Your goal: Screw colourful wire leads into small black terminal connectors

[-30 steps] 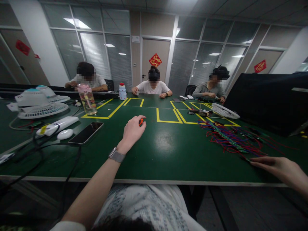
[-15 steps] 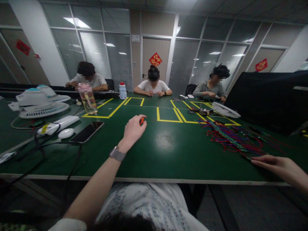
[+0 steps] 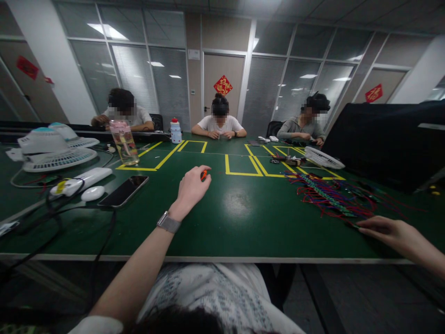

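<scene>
My left hand (image 3: 191, 189), a watch on its wrist, rests on the green table (image 3: 243, 222) near the middle, fingers curled round a small orange and black tool (image 3: 203, 175) whose tip shows past my fingers. My right hand (image 3: 387, 232) lies low at the right, fingers stretched out flat, its fingertips touching the near end of a bundle of red, blue and green wires (image 3: 330, 197) spread over the table.
A phone (image 3: 124, 190), a white mouse (image 3: 92, 193), a power strip with cables (image 3: 78, 182), two desk fans (image 3: 55, 148) and a water bottle (image 3: 124, 143) stand at the left. Yellow tape outlines (image 3: 243, 166) mark the table. Three people sit at the far side. A dark panel (image 3: 385, 139) rises at the right.
My right hand has slid slightly up and left along the wire ends. My left hand has stayed in place with the tool.
</scene>
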Demonstrator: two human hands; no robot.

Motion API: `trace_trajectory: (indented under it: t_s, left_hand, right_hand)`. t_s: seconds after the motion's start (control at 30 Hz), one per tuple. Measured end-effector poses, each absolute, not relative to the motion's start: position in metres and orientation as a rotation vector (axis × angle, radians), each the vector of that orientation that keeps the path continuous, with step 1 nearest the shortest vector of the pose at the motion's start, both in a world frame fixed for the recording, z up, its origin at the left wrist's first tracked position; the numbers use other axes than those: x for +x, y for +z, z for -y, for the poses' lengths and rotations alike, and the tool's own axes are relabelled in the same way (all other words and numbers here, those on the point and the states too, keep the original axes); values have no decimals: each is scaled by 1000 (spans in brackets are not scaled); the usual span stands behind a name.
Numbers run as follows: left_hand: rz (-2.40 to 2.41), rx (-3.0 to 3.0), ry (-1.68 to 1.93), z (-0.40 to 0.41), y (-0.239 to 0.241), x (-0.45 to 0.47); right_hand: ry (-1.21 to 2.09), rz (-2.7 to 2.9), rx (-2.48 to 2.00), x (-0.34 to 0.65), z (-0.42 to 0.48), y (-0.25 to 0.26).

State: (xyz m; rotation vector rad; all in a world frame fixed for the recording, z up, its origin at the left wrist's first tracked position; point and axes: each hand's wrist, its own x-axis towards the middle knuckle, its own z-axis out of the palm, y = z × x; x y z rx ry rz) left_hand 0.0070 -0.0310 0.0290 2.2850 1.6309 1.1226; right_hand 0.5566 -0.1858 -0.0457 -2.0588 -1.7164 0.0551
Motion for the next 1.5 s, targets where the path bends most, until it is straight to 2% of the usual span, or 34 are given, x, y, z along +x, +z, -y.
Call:
trace_trajectory:
  t_s: [0.23,0.57,1.2,1.5]
  left_hand:
    - [-1631,2318,1130,27,25,6]
    - [-1631,2310,1114,29,27,6]
    - [-1637,2316,1103,30,29,6]
    - [-1625,2321,1108,28,26,5]
  right_hand:
    - [81,1702,-1967,549,188,-42]
    - [-123,1645,-1946,536,199,-45]
    - [-710,1849,-1687,537,192,-53]
    - [-644,1758,-1758,545,192,-63]
